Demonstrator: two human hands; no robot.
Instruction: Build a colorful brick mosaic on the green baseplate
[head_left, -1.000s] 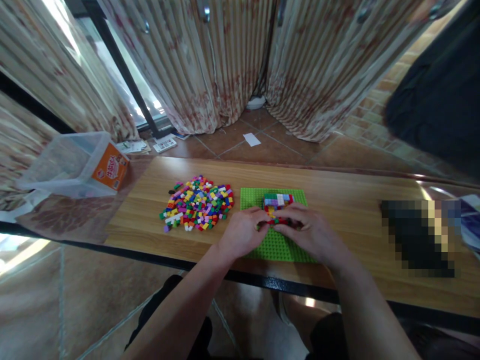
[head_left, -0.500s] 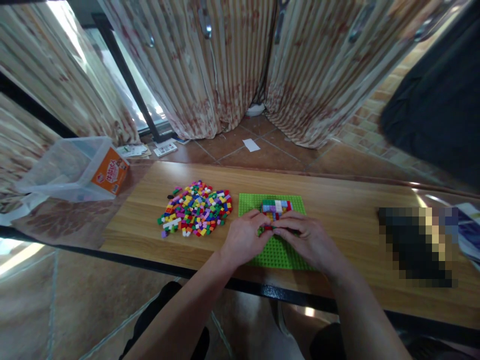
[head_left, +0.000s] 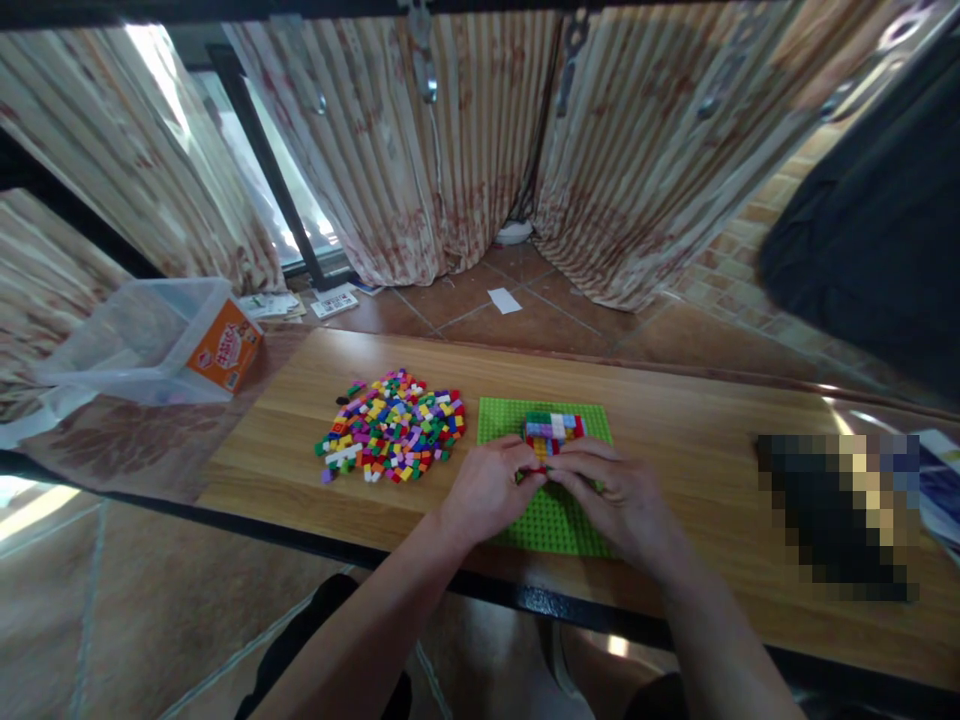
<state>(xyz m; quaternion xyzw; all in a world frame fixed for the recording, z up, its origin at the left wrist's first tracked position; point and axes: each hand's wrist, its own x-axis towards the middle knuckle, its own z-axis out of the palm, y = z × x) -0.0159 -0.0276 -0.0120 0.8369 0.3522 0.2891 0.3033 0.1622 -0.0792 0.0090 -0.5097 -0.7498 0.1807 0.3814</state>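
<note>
A green studded baseplate lies on the table under both hands. Toward its far side stands a small multicoloured structure of toy bricks, with green, white, light blue, purple, yellow and red pieces. My left hand is closed at the near side of this structure, its fingertips pinching a small red toy brick. From the other side, my right hand brings its closed thumb and fingers to the same red brick. The fingers cover most of that brick and part of the structure.
A pile of loose, many-coloured toy bricks spreads left of the baseplate on the wooden table. A clear plastic bin with an orange label stands past the table's left end. A pixelated dark object lies at the right.
The view has tilted slightly, so the table sits lower in the picture. Both hands stay together at the structure's near side, with only small finger shifts.
</note>
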